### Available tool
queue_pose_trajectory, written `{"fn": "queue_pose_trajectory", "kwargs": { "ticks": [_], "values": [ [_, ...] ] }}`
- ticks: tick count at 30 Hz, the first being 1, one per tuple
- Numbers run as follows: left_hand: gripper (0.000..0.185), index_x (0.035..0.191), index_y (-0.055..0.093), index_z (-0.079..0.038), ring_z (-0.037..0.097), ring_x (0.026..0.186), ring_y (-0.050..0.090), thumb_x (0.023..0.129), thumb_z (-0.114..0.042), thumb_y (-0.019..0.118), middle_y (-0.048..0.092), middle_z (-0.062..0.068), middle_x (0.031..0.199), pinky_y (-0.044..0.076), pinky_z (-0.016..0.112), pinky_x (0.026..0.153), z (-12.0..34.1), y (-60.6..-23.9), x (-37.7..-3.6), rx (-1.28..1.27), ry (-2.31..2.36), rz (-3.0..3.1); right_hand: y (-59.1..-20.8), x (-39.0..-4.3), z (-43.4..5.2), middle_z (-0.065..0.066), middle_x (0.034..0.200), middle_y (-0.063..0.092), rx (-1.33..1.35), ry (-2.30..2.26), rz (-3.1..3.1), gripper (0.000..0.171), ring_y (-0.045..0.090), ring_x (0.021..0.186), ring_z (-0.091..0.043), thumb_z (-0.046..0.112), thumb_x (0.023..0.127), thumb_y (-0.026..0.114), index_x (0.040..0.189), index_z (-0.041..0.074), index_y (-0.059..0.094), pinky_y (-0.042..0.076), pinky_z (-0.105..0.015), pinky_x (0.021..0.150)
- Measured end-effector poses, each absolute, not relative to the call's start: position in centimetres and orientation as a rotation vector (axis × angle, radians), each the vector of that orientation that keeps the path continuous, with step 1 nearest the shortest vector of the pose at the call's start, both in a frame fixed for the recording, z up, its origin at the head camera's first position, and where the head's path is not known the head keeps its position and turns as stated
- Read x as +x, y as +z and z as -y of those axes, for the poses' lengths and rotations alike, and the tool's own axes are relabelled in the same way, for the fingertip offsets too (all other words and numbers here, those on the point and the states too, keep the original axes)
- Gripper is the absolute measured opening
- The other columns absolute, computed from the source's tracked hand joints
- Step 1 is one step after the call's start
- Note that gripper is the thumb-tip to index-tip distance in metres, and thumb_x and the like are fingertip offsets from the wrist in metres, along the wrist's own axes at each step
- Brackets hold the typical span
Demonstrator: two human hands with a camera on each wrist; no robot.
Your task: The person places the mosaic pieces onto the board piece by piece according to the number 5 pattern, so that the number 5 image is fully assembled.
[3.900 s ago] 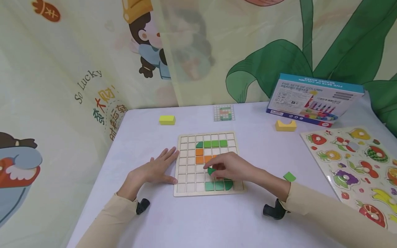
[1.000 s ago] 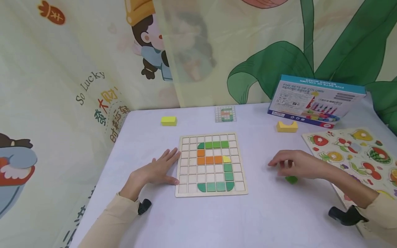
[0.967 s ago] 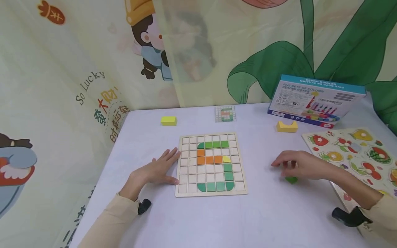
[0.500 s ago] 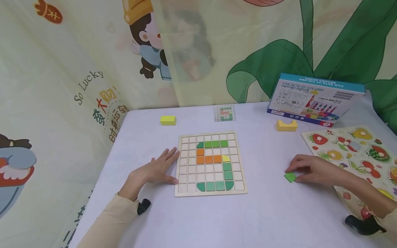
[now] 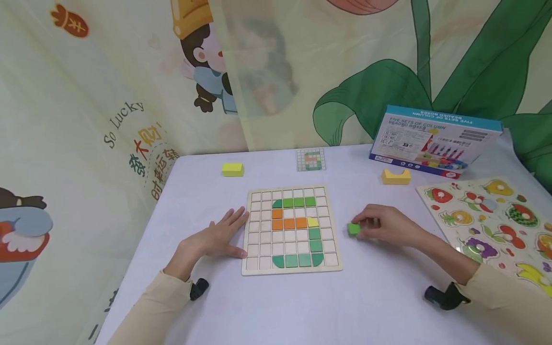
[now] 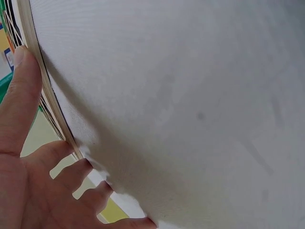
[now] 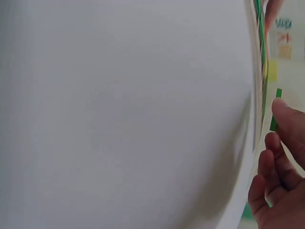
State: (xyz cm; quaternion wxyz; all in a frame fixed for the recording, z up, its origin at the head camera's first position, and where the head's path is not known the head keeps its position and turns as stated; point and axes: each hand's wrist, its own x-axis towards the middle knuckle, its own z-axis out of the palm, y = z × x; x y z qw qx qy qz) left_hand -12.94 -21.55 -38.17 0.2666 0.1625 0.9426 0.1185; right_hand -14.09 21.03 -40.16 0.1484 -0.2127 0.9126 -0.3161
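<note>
Two hands work on the tabletop [image 5: 276,306]. The right hand [image 5: 385,226] pinches a small green tile [image 5: 353,229] in curled fingertips, just right of the wooden grid board [image 5: 258,230] and apart from it. The left hand [image 5: 213,238] lies flat with straight fingers, its fingertips touching the board's left edge. On the board, green, orange and one yellow tile fill part of the squares. Farther off lie a yellow block [image 5: 233,168], a small pattern card [image 5: 311,159] and a notched yellow block [image 5: 396,176]. A blue toy box [image 5: 435,139] stands at the far right, and a fruit puzzle [image 5: 496,225] lies right of the hand.
</note>
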Motion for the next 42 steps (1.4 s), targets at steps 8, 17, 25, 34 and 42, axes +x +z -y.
{"fn": "queue_pose_trajectory", "kwargs": {
  "ticks": [8,17,25,34,42],
  "values": [
    [0.103,0.157,0.014,-0.013,0.036,0.151,0.002,0.080,-0.045,0.075,0.003,0.009,0.165,0.016,0.072,0.110,21.6,-38.3,-12.7,0.428,0.318,-2.549,-39.5,-13.9,-11.2,0.008,0.087,0.062,-0.826,-0.935,-2.579,0.016,0.051,0.079,-0.011,0.021,0.080,0.079,0.095,0.017,0.074,0.043,-0.021,0.069],
    [0.103,0.157,0.012,-0.013,0.035,0.152,0.001,0.081,-0.046,0.074,0.001,0.007,0.165,0.016,0.072,0.110,21.2,-38.2,-13.0,0.462,0.301,-2.548,-39.3,-13.1,-7.8,0.008,0.084,0.060,-0.940,-0.888,-2.586,0.008,0.051,0.078,-0.011,0.018,0.081,0.077,0.088,0.017,0.073,0.044,-0.022,0.070],
    [0.103,0.157,0.012,-0.013,0.036,0.151,0.001,0.081,-0.046,0.074,0.001,0.007,0.165,0.016,0.072,0.110,21.4,-38.0,-13.0,0.454,0.296,-2.548,-39.5,-13.4,-8.5,0.006,0.093,0.063,-0.872,-0.773,-2.656,0.020,0.052,0.082,-0.009,0.019,0.077,0.080,0.095,0.015,0.075,0.047,-0.026,0.076],
    [0.104,0.157,0.012,-0.014,0.036,0.151,0.001,0.081,-0.046,0.074,0.001,0.007,0.165,0.015,0.073,0.110,21.7,-38.1,-13.0,0.451,0.306,-2.551,-40.1,-13.2,-7.8,0.004,0.092,0.065,-1.060,-0.685,-2.808,0.021,0.055,0.080,-0.009,0.022,0.076,0.080,0.094,0.013,0.077,0.047,-0.029,0.077],
    [0.103,0.157,0.012,-0.014,0.036,0.151,0.000,0.081,-0.045,0.074,0.001,0.008,0.165,0.015,0.072,0.111,21.7,-38.1,-13.0,0.448,0.323,-2.541,-40.2,-12.2,-4.8,0.005,0.089,0.069,-1.198,-0.707,-2.790,0.018,0.060,0.080,-0.010,0.026,0.077,0.078,0.091,0.015,0.077,0.050,-0.028,0.077]
  ]
}}
